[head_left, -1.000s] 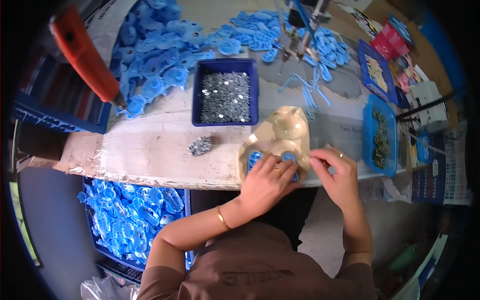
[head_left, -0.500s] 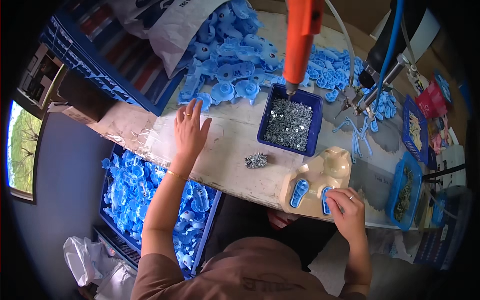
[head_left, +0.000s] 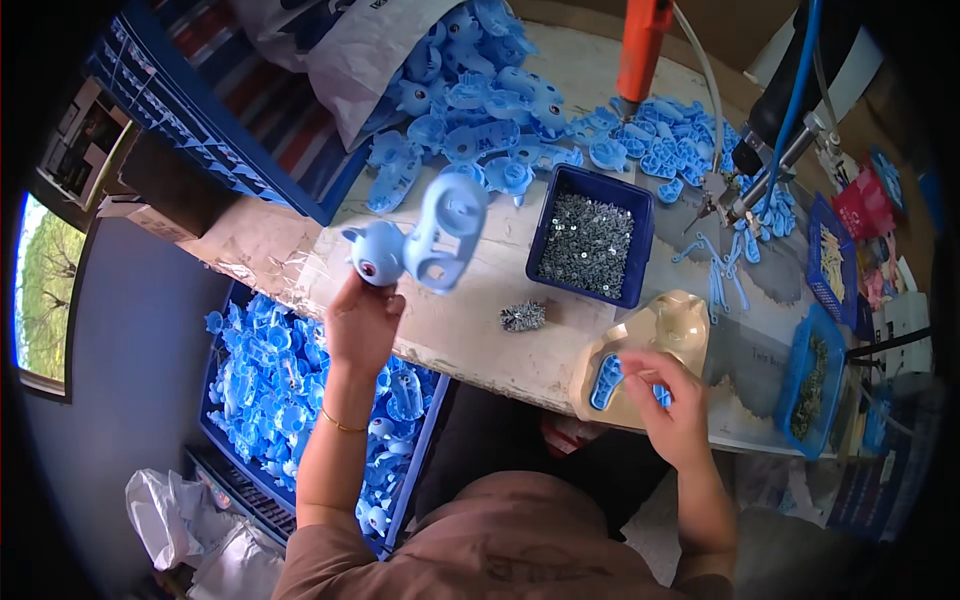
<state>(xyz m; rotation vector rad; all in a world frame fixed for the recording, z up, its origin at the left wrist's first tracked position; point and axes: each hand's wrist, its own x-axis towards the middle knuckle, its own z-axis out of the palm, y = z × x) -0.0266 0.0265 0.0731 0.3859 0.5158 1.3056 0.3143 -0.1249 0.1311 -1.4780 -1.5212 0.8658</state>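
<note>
**Two small blue parts set in the mould; the bigger shell is off it**

At lower left we see a crate (head_left: 423,450) heaped with blue pieces. Right of it, left of the frame's centre, our left hand (head_left: 360,325) is closed on a blue animal-shaped shell (head_left: 432,240), raised above the bench and well apart from the mould. A heap of similar shells (head_left: 480,135) lies behind it, toward the upper centre.

Next come a small clump of metal pieces (head_left: 523,316) and a navy tray (head_left: 640,245) full of them, with an orange driver (head_left: 645,60) hanging at the top.

Right of centre, the beige mould (head_left: 680,335) holds one blue insert (head_left: 605,382) in plain view and another (head_left: 662,395) partly hidden. Our right hand (head_left: 675,400) is over them, fingers bent; we cannot tell whether it grips anything.

We judge the inserts placed, while fitting the shell and any fastening remain.
</note>
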